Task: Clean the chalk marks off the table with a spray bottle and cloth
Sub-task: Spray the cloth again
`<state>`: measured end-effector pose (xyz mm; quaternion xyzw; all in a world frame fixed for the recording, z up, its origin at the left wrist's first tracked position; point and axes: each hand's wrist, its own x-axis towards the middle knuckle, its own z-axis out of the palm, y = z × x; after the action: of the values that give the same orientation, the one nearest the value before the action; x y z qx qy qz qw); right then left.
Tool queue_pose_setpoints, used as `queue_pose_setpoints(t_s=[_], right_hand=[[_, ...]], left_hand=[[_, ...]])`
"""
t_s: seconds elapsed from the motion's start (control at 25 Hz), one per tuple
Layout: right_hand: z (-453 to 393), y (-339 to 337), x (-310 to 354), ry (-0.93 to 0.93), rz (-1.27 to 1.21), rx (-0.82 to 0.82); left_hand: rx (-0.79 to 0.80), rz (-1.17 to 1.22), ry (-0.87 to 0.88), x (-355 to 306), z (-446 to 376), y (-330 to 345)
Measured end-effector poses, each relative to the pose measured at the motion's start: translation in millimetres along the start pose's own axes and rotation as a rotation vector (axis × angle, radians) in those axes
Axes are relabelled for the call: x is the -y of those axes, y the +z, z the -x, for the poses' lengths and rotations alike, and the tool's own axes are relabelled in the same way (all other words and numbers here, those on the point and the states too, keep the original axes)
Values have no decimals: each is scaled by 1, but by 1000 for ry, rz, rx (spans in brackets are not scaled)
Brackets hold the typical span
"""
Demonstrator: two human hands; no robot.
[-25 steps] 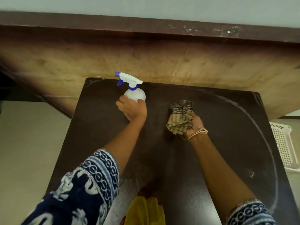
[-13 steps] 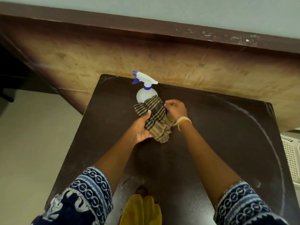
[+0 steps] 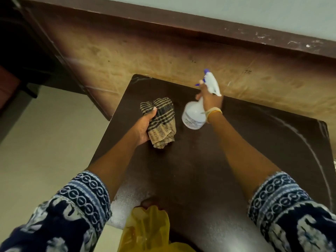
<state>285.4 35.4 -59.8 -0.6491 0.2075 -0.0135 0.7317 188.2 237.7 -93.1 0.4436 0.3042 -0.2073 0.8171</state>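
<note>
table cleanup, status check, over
Left hand holds cloth. Right hand grips spray bottle, lifted. Chalk arc remains. Nothing blocking.

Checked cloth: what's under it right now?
The checked cloth, gripped by the left hand, is over the dark table. Whatever lies directly beneath, chalk included, is covered.
</note>
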Motion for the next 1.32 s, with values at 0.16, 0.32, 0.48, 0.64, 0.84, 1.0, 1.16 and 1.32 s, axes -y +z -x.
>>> queue_pose_setpoints(t_s=[0.16, 0.32, 0.48, 0.64, 0.84, 1.0, 1.16, 1.32], right_hand=[[27, -71, 17, -47, 169, 189], [56, -127, 23, 167, 363, 485], [85, -157, 34, 285, 283, 541], [105, -162, 41, 261, 327, 543], [120, -164, 45, 153, 437, 448], [123, -172, 46, 130, 443, 472], [125, -171, 47, 143, 450, 480], [132, -169, 49, 137, 467, 462]], left_hand=[[4, -47, 24, -2, 3, 19], [78, -79, -10, 8, 7, 59], [130, -19, -35, 23, 17, 97], [202, 15, -38, 34, 31, 122], [232, 0, -46, 41, 44, 138], [234, -23, -47, 43, 48, 137], [238, -29, -25, 45, 52, 134], [241, -37, -1, 45, 57, 132]])
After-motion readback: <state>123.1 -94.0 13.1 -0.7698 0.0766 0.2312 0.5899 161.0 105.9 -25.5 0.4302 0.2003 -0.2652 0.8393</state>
